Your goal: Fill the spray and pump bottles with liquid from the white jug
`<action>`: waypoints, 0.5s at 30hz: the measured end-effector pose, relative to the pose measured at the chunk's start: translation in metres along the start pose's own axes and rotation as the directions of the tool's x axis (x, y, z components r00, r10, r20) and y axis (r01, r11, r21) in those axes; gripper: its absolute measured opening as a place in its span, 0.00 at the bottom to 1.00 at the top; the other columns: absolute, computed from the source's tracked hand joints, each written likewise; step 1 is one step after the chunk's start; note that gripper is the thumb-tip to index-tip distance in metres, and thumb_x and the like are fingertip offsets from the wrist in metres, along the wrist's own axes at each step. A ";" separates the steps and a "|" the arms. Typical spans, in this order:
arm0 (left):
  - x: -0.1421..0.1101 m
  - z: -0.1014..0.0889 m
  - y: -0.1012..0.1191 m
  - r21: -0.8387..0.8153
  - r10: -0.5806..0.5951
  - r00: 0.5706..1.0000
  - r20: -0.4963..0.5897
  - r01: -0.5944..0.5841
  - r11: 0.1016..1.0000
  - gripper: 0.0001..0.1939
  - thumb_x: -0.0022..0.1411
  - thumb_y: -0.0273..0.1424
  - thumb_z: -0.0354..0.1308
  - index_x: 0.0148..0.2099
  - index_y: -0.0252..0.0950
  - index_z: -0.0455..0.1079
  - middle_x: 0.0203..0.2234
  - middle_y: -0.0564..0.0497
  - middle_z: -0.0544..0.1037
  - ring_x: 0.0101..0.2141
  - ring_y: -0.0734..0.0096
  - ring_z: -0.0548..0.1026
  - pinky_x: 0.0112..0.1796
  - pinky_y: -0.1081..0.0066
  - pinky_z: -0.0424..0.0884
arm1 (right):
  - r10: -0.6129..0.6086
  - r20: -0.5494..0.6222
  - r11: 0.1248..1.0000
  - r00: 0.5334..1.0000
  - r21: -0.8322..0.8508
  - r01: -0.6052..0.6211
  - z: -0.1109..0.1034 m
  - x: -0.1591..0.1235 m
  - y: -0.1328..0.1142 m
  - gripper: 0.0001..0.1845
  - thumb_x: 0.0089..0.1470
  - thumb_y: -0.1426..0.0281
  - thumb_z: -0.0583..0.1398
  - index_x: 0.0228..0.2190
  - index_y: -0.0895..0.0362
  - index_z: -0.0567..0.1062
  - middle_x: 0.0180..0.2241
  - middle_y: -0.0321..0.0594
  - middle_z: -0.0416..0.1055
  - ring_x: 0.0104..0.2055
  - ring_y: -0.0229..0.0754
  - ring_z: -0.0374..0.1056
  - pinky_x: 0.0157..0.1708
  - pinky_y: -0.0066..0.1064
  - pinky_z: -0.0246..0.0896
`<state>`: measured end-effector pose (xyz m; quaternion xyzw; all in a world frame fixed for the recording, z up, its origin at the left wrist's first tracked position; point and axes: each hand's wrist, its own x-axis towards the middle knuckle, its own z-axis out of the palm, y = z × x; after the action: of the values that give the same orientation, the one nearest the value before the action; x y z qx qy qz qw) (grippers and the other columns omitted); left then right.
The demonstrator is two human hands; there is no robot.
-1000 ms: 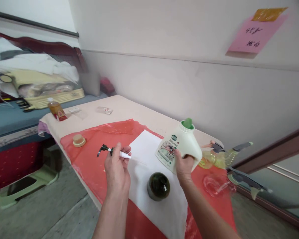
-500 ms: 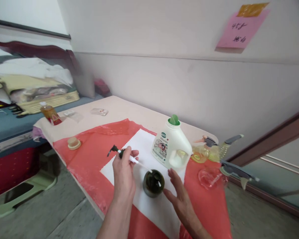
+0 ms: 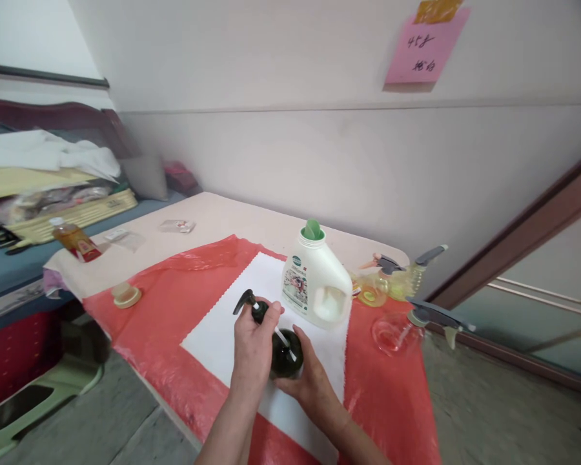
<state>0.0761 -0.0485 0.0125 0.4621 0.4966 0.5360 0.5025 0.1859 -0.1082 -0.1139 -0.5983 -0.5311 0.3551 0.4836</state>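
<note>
My left hand pinches a dark pump head whose white tube slants down into the mouth of a dark green round bottle. My right hand wraps round that bottle from the right and steadies it on a white cloth. Just behind stands a white detergent jug with a green cap, upright and untouched. The cloth lies on a red plastic sheet covering the table.
Two spray bottles lie at the right: a yellowish one and a clear one. A beige lid rests on the red sheet at the left, an amber bottle beyond it. A bed with piled bedding stands at far left.
My right hand set the white jug down upright and took hold of the dark bottle. My left hand carried the pump head over and its tube went into the bottle's mouth.
</note>
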 end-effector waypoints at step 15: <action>-0.001 -0.006 -0.003 -0.115 -0.122 0.984 0.129 0.137 0.984 0.16 0.58 0.45 0.59 0.37 0.36 0.68 0.34 0.44 0.79 0.40 0.62 0.74 0.42 0.63 0.66 | -0.181 -0.115 0.948 0.977 -0.284 0.142 -0.036 -0.012 -0.052 0.42 0.36 0.70 0.66 0.53 0.49 0.57 0.50 0.43 0.68 0.50 0.51 0.68 0.49 0.46 0.66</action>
<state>0.0701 -0.0496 0.0086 0.4286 0.4601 0.5028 0.5932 0.2022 -0.1288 -0.0557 -0.6374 -0.5872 0.1945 0.4595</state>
